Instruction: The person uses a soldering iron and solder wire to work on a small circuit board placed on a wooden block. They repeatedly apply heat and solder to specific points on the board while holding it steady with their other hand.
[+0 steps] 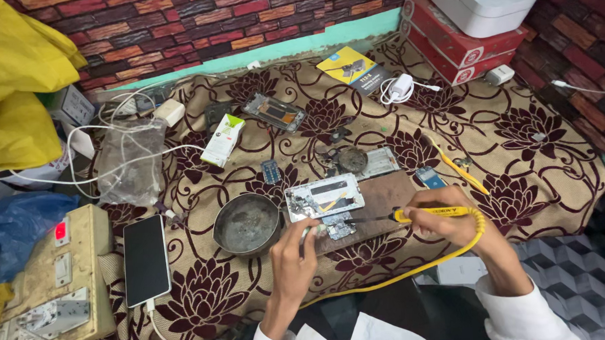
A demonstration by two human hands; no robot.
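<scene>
Low in the frame's centre, the right hand [447,221] grips a yellow-handled soldering iron [413,215], its tip on a small circuit board [337,226] that the left hand [294,255] pinches. The board looks light, stiff and fragile; best held by its edges.

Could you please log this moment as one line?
right hand: holds soldering iron | left hand: steadies circuit board | opened phone beside metal bowl
</scene>
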